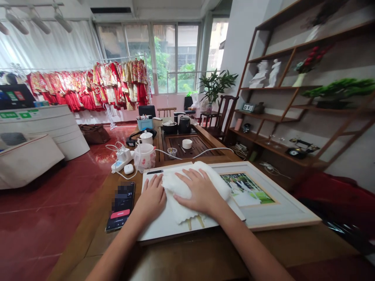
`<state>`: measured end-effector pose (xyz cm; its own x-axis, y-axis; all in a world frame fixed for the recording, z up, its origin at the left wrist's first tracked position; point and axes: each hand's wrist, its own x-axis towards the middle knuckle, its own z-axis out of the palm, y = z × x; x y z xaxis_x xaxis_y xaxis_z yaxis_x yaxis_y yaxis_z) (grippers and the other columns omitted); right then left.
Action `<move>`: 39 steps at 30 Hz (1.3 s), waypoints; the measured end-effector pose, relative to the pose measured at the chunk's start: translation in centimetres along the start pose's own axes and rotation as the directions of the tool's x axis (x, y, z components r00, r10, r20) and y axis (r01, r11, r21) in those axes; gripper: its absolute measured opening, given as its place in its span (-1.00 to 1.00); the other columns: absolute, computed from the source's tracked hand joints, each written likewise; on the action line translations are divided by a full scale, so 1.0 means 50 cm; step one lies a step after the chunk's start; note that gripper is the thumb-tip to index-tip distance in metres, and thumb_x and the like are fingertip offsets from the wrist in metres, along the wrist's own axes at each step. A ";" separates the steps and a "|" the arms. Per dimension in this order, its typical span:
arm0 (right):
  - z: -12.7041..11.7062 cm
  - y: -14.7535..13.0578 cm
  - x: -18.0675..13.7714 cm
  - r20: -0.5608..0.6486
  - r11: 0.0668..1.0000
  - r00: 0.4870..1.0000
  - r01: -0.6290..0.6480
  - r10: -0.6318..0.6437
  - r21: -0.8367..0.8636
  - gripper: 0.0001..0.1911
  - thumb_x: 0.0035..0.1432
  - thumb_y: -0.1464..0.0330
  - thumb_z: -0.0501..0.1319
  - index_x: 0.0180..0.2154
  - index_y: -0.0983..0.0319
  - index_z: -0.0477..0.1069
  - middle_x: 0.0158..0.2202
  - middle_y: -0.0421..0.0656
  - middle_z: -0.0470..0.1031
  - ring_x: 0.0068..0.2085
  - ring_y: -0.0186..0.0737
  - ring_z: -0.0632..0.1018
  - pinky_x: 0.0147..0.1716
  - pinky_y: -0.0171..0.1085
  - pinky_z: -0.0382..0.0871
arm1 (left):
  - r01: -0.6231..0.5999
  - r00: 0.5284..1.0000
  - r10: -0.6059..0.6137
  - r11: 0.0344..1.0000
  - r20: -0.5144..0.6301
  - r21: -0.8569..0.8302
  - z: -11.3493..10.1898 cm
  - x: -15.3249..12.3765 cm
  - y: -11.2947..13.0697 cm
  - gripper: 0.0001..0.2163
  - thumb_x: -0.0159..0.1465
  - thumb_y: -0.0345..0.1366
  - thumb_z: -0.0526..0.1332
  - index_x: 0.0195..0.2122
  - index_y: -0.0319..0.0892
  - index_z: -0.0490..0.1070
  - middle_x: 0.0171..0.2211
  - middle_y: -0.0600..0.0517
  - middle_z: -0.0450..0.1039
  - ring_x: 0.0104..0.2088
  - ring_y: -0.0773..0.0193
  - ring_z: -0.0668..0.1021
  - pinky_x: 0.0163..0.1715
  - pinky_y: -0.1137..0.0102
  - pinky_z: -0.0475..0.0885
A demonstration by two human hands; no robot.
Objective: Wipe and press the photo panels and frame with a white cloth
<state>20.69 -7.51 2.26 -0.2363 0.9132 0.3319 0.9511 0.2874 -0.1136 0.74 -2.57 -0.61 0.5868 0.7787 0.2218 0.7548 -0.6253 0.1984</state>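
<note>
A white cloth [187,186] lies spread on a white-framed picture [166,226] on the wooden table [205,253]. My right hand [200,191] lies flat on the cloth, fingers stretched out and pressing it down. My left hand [152,197] rests flat on the frame just left of the cloth, fingers extended and touching the cloth's edge. A second, larger framed photo [272,203] lies to the right, partly under the first frame. A black pen [154,171] lies at the frame's top left.
A phone [121,206] with a lit screen lies left of my left hand. Behind it are a power strip [121,159], an earbud case [128,169] and a white teapot [145,156]. A tea tray [190,146] sits farther back. Shelves [293,97] stand at right.
</note>
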 end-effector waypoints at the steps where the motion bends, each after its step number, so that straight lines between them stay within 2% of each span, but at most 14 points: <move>1: -0.001 -0.001 -0.005 0.007 1.000 1.000 0.007 -0.007 0.000 -0.25 0.08 -0.09 0.10 0.22 0.13 0.21 0.23 0.02 0.24 0.21 0.16 0.24 0.19 0.19 -0.09 | 0.003 1.000 -0.003 1.000 0.008 0.003 -0.002 0.000 0.001 -0.57 0.36 -0.34 -0.12 0.24 -0.21 0.15 0.29 -0.13 0.08 0.30 0.03 0.11 0.25 -0.01 -0.03; 5: -0.011 -0.011 -0.052 0.046 0.999 0.998 0.042 -0.042 0.001 -0.23 0.08 -0.09 0.10 0.25 0.11 0.16 0.26 0.01 0.20 0.23 0.17 0.22 0.19 0.20 -0.09 | 0.020 0.999 -0.021 1.000 0.045 0.011 -0.013 -0.002 0.007 -0.51 0.28 -0.42 -0.03 0.26 -0.22 0.11 0.31 -0.13 0.04 0.31 0.06 0.07 0.27 0.04 -0.06; 11: -0.024 -0.024 -0.105 0.070 0.997 0.994 0.080 -0.078 -0.013 -0.23 0.09 -0.06 0.10 0.26 0.11 0.13 0.25 0.01 0.21 0.24 0.18 0.20 0.20 0.20 -0.10 | 0.038 0.999 -0.038 0.999 0.037 0.000 -0.021 -0.003 0.012 -0.55 0.31 -0.41 -0.08 0.24 -0.21 0.14 0.30 -0.12 0.05 0.31 0.08 0.10 0.26 0.05 -0.03; 21: 0.003 -0.002 -0.011 -0.030 0.999 1.000 -0.004 0.003 -0.051 -0.29 0.10 -0.07 0.09 0.21 0.12 0.24 0.20 0.00 0.29 0.20 0.16 0.27 0.16 0.18 -0.03 | -0.003 1.000 0.003 1.000 -0.022 -0.001 0.002 -0.002 -0.001 -0.59 0.38 -0.32 -0.13 0.24 -0.21 0.15 0.30 -0.13 0.07 0.30 0.08 0.10 0.25 0.01 -0.02; 32: -0.007 -0.015 -0.093 -0.040 0.997 0.997 0.064 -0.066 -0.050 -0.30 0.12 -0.06 0.08 0.21 0.14 0.24 0.21 -0.01 0.27 0.21 0.16 0.25 0.19 0.18 -0.08 | 0.029 1.000 -0.029 0.999 -0.003 -0.013 -0.012 -0.004 0.006 -0.57 0.34 -0.37 -0.09 0.23 -0.22 0.16 0.30 -0.11 0.08 0.30 0.07 0.11 0.26 0.04 -0.01; 39: 0.003 0.000 -0.035 -0.068 0.998 0.997 0.019 -0.022 -0.055 -0.30 0.11 -0.05 0.09 0.20 0.13 0.25 0.18 0.00 0.32 0.18 0.15 0.29 0.16 0.17 -0.03 | 0.037 0.999 -0.037 0.999 -0.022 -0.003 -0.003 -0.004 0.004 -0.57 0.37 -0.31 -0.12 0.25 -0.21 0.13 0.29 -0.12 0.08 0.30 0.05 0.11 0.25 -0.01 0.00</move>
<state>21.09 -9.05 1.51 -0.2433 0.8847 0.3977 0.9561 0.2879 -0.0555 0.74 -2.89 -0.49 0.5515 0.8003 0.2351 0.7754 -0.5958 0.2091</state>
